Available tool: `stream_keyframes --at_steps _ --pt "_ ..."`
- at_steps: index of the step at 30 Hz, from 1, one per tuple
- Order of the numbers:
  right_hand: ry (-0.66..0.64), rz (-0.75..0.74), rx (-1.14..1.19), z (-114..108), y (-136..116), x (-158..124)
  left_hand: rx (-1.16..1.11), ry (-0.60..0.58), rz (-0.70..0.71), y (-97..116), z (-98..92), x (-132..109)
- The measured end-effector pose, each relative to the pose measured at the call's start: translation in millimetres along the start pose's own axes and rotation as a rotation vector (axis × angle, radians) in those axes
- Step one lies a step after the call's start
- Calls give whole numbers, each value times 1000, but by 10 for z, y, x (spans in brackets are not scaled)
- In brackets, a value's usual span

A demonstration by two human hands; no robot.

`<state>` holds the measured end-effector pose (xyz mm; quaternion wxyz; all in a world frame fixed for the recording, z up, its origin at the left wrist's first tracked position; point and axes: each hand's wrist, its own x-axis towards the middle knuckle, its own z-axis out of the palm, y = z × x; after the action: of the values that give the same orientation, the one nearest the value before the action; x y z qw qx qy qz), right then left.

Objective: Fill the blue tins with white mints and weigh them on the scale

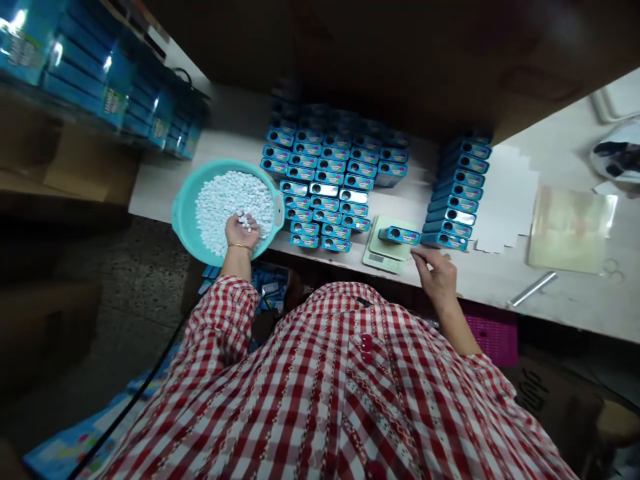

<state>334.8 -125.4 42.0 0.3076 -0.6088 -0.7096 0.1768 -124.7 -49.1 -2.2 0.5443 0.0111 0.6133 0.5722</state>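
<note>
My left hand (pixel 241 231) rests in a teal basin (pixel 184 207) full of small white tablets (pixel 225 197), its fingers curled round a few of them. My right hand (pixel 436 270) lies on the table edge beside a pale green scale (pixel 387 253), fingers bent loosely with nothing visible in them. A blue box (pixel 399 235) with a round hole lies on the scale, just left of my right fingertips.
Rows of several blue boxes (pixel 330 180) cover the white table behind the scale, with another stack (pixel 457 193) to the right. White sheets (pixel 505 200), a glossy card (pixel 570 230) and a metal rod (pixel 533 289) lie farther right. Blue cartons (pixel 100 73) stand at far left.
</note>
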Motion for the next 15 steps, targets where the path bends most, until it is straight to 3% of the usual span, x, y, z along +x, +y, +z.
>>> stream_keyframes --at_steps 3,6,8,10,12,15 --pt "-45 -11 79 123 -185 10 -124 54 62 146 16 -138" --pt "-137 -80 243 331 -530 24 -182 -86 5 107 150 -380" --pt "-226 -198 334 492 -809 54 -211 -200 -90 -54 309 -609" --pt "-328 -357 321 647 -1060 102 -182 -208 -255 -303 486 -867" --pt "-437 -453 179 778 -1231 145 -165 -200 -410 -594 637 -1107" --pt "-534 -454 -74 902 -1293 152 -92 -290 -640 -989 748 -1335"
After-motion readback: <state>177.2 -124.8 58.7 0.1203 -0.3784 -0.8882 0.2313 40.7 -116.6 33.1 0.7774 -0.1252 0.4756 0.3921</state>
